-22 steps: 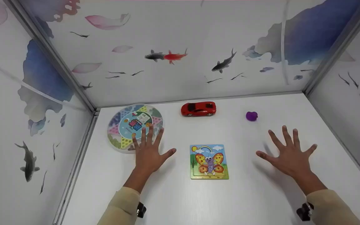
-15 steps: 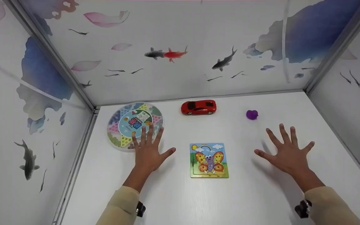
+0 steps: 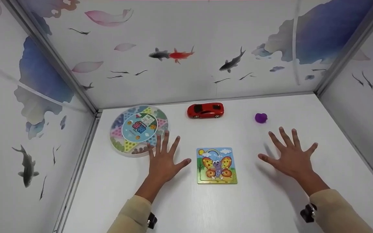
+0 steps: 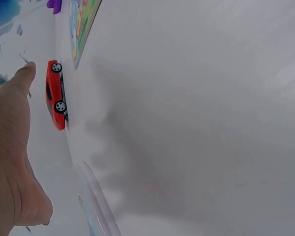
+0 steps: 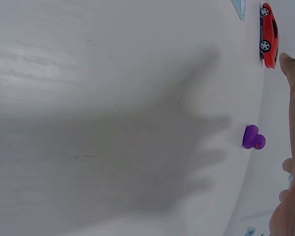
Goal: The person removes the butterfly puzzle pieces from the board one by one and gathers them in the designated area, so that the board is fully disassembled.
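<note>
The left hand (image 3: pixel 163 166) and right hand (image 3: pixel 292 160) are hovering apart over a white desk (image 3: pixel 212 210), spread wide, holding nothing; a squarish butterfly puzzle (image 3: pixel 217 165) is lying between them, nearer the left.

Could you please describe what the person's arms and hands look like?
The left hand and right hand are bare. The left sleeve and right sleeve are plain beige, with a small black device beside each cuff.
</note>
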Demonstrator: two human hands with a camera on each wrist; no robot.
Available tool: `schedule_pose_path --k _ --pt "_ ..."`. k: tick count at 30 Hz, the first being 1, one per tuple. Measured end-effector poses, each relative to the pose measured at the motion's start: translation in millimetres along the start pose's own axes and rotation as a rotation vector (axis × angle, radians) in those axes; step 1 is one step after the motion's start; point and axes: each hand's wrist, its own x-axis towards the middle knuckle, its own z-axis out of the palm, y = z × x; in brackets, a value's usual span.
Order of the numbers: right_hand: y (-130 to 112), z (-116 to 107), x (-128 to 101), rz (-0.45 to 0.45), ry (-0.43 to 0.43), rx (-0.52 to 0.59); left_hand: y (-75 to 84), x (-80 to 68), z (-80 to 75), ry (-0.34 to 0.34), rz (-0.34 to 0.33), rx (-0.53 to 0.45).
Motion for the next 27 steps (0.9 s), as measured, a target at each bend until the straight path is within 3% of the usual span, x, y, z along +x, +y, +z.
schedule_pose_path --k 15,27 --pt "-51.4 18.3 18.7 -0.068 0.004 -0.011 44.3 -12.6 46.6 -0.094 0.195 -0.042" --pt "-85.8 34.0 27.2 -0.139 0.016 0.006 56.0 -11.5 59.2 -0.139 0.225 -0.077"
